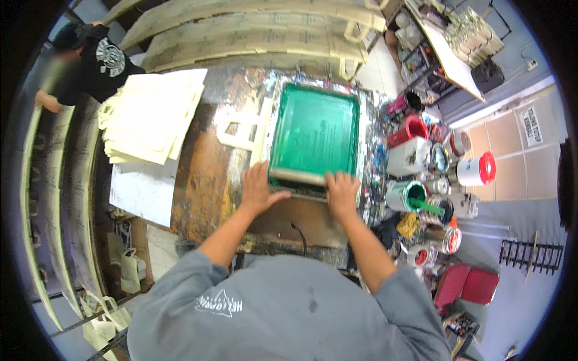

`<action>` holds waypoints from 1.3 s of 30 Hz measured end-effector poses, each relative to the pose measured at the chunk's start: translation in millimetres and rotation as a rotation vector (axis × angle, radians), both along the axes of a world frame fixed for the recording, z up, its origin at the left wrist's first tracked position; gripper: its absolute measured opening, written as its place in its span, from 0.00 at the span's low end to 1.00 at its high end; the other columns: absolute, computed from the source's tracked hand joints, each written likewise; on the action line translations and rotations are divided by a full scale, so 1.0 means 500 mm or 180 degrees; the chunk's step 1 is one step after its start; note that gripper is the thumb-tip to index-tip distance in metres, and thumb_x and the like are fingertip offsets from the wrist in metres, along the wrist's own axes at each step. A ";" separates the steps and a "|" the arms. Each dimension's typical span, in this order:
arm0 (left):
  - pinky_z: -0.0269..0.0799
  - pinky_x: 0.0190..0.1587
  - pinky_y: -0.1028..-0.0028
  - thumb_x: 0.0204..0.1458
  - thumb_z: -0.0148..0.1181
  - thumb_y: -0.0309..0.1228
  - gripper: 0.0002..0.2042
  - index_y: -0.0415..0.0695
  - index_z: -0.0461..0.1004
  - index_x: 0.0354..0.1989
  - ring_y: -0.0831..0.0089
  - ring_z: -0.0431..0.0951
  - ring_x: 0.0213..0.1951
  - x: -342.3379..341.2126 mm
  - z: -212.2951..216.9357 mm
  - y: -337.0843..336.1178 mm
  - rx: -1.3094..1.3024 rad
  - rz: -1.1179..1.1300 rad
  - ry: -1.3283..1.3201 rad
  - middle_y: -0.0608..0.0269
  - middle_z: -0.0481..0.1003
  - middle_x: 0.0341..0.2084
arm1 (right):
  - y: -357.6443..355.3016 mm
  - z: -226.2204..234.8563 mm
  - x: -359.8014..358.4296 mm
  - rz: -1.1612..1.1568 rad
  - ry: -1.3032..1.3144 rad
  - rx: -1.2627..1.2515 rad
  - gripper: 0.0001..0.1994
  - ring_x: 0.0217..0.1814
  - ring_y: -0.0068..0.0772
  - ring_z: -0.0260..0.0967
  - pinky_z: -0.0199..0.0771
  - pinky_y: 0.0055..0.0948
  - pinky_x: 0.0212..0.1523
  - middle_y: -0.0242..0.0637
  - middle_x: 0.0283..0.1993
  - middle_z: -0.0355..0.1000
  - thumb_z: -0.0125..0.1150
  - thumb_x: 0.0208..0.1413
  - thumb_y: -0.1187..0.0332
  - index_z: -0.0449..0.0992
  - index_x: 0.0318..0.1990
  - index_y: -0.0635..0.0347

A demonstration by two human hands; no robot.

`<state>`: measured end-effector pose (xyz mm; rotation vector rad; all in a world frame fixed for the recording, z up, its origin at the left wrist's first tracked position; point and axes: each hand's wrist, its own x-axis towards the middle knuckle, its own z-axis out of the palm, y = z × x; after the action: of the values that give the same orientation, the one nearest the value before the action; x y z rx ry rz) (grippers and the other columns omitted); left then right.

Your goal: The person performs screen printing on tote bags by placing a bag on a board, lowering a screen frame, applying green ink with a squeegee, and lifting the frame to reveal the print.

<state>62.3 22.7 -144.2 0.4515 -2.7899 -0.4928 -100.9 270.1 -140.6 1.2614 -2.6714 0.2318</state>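
— Where's the screen?
— Flat on the table point(205, 180), green mesh up. My left hand point(257, 189) and right hand point(342, 194) are curled over the squeegee point(298, 177) at the near edge of the screen point(314, 133).
— How does it handle?
— Frame's stiff, I'd judge; mesh is taut and delicate. Grip the frame, never the mesh. Ink looks slippery.
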 end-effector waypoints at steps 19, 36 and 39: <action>0.73 0.46 0.61 0.51 0.81 0.45 0.46 0.33 0.65 0.73 0.59 0.76 0.41 -0.112 0.245 -0.035 0.1807 0.0761 0.1767 0.47 0.78 0.44 | -0.094 0.389 -0.134 -0.0041 0.1064 -0.0970 0.28 0.44 0.44 0.68 0.59 0.51 0.53 0.37 0.38 0.71 0.71 0.52 0.38 0.79 0.44 0.54; 0.76 0.53 0.55 0.53 0.69 0.29 0.19 0.36 0.74 0.52 0.43 0.81 0.49 -0.136 -0.106 -0.192 0.2133 0.1377 0.0725 0.39 0.80 0.46 | -0.206 0.544 -0.287 -0.0210 0.0884 -0.1294 0.31 0.40 0.46 0.74 0.61 0.48 0.49 0.40 0.31 0.77 0.63 0.59 0.34 0.79 0.30 0.59; 0.78 0.55 0.59 0.54 0.68 0.28 0.20 0.36 0.76 0.56 0.50 0.84 0.48 -0.146 0.089 -0.252 0.1489 0.0931 0.0743 0.42 0.82 0.46 | -0.178 0.538 -0.309 -0.0262 0.0921 -0.1267 0.31 0.41 0.47 0.75 0.62 0.49 0.51 0.40 0.32 0.78 0.61 0.62 0.35 0.80 0.32 0.59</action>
<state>-10.7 -103.1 -99.5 0.8245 -2.3209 -1.0538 -255.5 181.2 128.3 0.9759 -2.2794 0.4987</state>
